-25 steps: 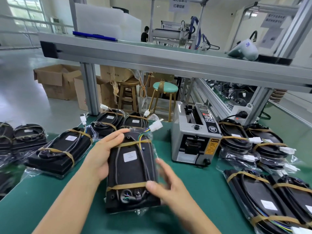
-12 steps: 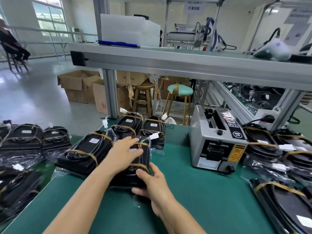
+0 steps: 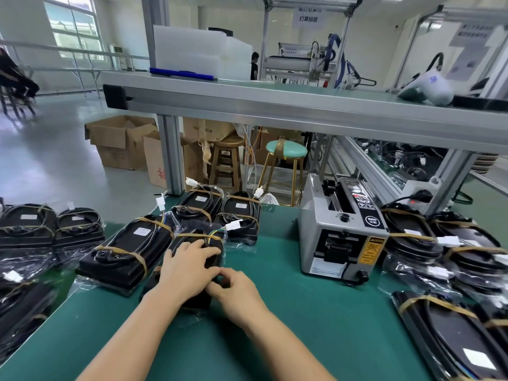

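The bagged black unit (image 3: 196, 239) lies on the green worktop (image 3: 302, 331), just beside another taped unit (image 3: 129, 248). The left hand (image 3: 187, 268) rests flat on it, fingers spread; the right hand (image 3: 236, 292) curls at its near end, seemingly pinching the bag's edge

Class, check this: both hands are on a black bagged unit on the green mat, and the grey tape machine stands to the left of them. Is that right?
No. In the head view the grey tape machine stands to the right of them. Left hand and right hand are on the black bagged unit on the green mat.
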A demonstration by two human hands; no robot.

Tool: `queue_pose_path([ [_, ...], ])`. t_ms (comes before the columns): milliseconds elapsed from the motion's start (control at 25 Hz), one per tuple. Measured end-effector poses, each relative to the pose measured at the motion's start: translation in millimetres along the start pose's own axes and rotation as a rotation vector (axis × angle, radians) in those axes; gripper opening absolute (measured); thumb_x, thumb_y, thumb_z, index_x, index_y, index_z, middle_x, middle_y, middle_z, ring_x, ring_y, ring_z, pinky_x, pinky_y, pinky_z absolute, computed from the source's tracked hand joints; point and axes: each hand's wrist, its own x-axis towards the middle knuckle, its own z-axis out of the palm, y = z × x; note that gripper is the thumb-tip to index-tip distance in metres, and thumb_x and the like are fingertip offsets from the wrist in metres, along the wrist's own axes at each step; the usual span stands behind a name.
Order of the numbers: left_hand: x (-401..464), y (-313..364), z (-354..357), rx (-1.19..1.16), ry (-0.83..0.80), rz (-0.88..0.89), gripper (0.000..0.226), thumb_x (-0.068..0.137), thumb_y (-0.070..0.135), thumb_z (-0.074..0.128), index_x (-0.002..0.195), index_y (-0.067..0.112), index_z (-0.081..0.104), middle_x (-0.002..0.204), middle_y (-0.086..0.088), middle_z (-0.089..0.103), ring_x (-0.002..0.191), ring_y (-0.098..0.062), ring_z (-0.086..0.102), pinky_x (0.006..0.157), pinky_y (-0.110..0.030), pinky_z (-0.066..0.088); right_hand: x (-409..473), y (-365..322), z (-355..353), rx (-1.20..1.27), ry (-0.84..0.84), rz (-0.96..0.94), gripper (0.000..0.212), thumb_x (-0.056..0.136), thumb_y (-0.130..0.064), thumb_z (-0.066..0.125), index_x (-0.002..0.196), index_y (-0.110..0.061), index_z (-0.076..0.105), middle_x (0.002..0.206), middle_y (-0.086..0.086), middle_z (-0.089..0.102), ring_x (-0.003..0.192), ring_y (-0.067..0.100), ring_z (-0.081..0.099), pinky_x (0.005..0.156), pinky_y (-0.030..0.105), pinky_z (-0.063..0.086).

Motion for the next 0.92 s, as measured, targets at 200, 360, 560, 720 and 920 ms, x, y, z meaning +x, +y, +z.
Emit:
queue_pose_path([
  [200, -1.9, 1.6, 3.9, 0.017, 0.056, -0.005, 0.045, 0.092, 0.045, 0.047, 0.136, 0.047, 0.04, 0.152, 0.011, 0.03, 0.14, -0.015, 0.024, 0.112, -0.046, 0.021, -23.8, 27.9, -35.8, -0.419, 0.108, -0.081, 0.055, 0.094, -0.037, 0.05, 0.146, -0.032, 0.032, 0.148, -0.007, 0.035, 0.138, 0.014, 0.028, 0.115, 0.045, 0.004],
  [360, -5.7, 8.3, 0.9, 0.118, 0.063, -0.034, 0.044, 0.093, 0.045, 0.045, 0.137, 0.046, 0.038, 0.152, 0.012, 0.031, 0.139, -0.015, 0.025, 0.111, -0.043, 0.02, -70.4, 65.3, -94.2, -0.648, 0.242, -0.095, 0.053, 0.093, -0.042, 0.05, 0.143, -0.041, 0.032, 0.147, -0.019, 0.029, 0.14, 0.005, 0.018, 0.112, 0.051, -0.017],
  [560, -31.8, 53.7, 11.2, -0.153, 0.377, 0.112, 0.026, 0.081, 0.016, 0.069, 0.107, 0.018, 0.07, 0.11, -0.004, 0.065, 0.107, -0.03, 0.056, 0.091, -0.044, 0.041, -129.3, 117.3, -171.6, -0.756, 0.528, 0.061, 0.06, 0.09, -0.051, 0.053, 0.145, -0.04, 0.031, 0.15, -0.015, 0.026, 0.14, 0.008, 0.021, 0.116, 0.036, 0.002],
  [720, -59.5, 108.4, 35.9, -0.517, 0.24, 0.195, 0.019, 0.081, 0.006, 0.068, 0.09, 0.022, 0.071, 0.08, 0.006, 0.062, 0.076, -0.02, 0.059, 0.074, -0.035, 0.046, -142.5, 142.8, -223.6, -0.765, 0.591, 0.199, 0.07, 0.088, -0.052, 0.059, 0.147, -0.023, 0.034, 0.151, -0.001, 0.032, 0.139, 0.02, 0.027, 0.114, 0.03, 0.024],
  [920, -70.5, 143.2, 73.2, -0.676, 0.065, 0.211, 0.024, 0.083, 0.009, 0.067, 0.087, 0.033, 0.065, 0.078, 0.017, 0.061, 0.072, 0.001, 0.053, 0.075, -0.027, 0.044, -134.8, 160.1, -243.9, -0.762, 0.395, 0.516, 0.117, 0.066, -0.081, 0.059, 0.154, -0.027, 0.003, 0.16, 0.01, 0.01, 0.146, 0.032, 0.014, 0.115, 0.043, 0.022],
])
